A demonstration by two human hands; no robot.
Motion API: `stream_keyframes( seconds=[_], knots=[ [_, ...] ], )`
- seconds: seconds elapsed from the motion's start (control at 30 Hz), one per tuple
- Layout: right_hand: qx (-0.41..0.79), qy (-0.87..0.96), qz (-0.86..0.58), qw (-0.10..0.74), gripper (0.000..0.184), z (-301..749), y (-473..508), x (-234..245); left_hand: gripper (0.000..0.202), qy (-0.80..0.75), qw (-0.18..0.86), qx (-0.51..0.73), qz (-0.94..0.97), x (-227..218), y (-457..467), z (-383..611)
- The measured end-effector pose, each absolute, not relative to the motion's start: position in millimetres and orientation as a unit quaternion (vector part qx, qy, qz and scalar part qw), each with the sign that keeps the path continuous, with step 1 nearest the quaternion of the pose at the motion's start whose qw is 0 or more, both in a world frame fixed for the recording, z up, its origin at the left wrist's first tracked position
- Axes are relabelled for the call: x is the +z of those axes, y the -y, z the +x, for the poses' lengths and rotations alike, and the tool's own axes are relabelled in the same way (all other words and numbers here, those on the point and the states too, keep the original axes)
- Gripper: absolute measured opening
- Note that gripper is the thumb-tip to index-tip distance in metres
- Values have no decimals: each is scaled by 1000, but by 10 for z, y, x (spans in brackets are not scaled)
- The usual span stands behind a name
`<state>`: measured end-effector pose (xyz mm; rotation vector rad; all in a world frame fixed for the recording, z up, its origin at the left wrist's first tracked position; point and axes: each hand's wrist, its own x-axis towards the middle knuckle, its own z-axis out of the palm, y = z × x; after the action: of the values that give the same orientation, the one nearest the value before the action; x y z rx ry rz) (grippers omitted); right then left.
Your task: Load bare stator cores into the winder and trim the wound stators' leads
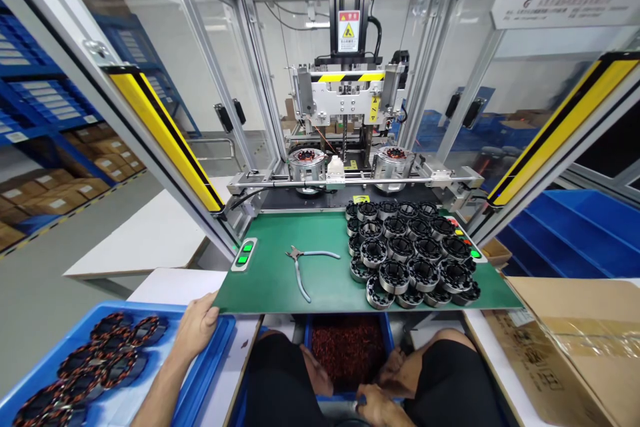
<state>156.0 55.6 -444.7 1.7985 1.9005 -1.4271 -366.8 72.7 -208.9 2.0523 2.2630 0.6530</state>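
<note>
My left hand (pixel 199 323) is at the front left corner of the green tabletop (pixel 260 287), its fingers closed around the edge. Low between my knees is my right hand (pixel 377 407), fingers loosely apart and partly cut off by the frame; I see nothing in it. Diagonal cutters (pixel 303 267) with pale blue handles lie spread on the green top. To their right stand several stacked motor stator cores (pixel 395 277), steel rings with black liners. Beside my left arm, a blue tray (pixel 173 310) holds several stators with copper windings (pixel 123 367).
Behind the tabletop, a machine head (pixel 350 93) stands over two round fixtures (pixel 307 167) holding copper-wound stators. Yellow light-curtain bars (pixel 167 140) flank the opening. A blue bin (pixel 387 333) of reddish scraps sits between my feet. A cardboard box (pixel 595 333) is at right.
</note>
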Motion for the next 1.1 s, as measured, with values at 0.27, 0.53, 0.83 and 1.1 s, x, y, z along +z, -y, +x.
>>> stream_keyframes(
  seconds=[0.27, 0.53, 0.83, 1.1],
  knots=[
    [-510, -607, 609, 19, 28, 1547, -584, -4187, 91, -730, 32, 222, 645, -2028, -748, -3617],
    [-575, -517, 617, -148, 45, 1761, -702, -3497, 80, -734, 47, 226, 639, -1964, -771, -3477],
    [-678, -275, 566, -379, 77, 2077, -120, -1923, 98, -733, 88, 215, 640, -1969, -787, -3414],
    [-519, -658, 429, -337, 40, 1225, -614, -836, 100, -737, 96, 200, 639, -1952, -789, -3347]
  ],
)
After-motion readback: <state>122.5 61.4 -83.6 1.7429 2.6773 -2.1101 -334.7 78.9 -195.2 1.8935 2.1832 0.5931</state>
